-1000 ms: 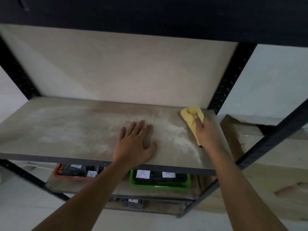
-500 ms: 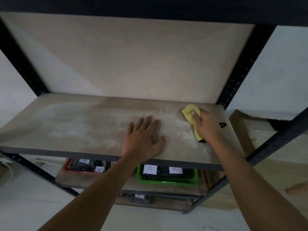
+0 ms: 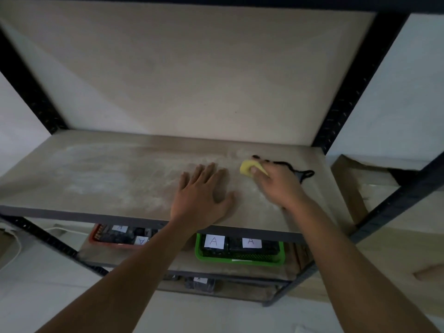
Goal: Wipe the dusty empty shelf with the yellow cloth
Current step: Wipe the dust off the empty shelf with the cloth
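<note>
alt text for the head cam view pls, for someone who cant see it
A person's right hand grips a yellow cloth on a dusty wooden shelf, while the left hand rests flat beside it. A black cord lies behind the right hand, and on the shelf below sit a green basket and a red basket.

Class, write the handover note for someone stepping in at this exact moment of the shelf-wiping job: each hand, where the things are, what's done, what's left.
Left hand: flat on the shelf, fingers spread, holding nothing.
Right hand: gripping the yellow cloth, pressed to the shelf right of centre, near the back.
A black cord lies on the shelf just behind the right hand.
Done: the right end looks mostly free of dust.
Left: white dust covers the middle and left; wipe leftward, moving the left hand off.
</note>
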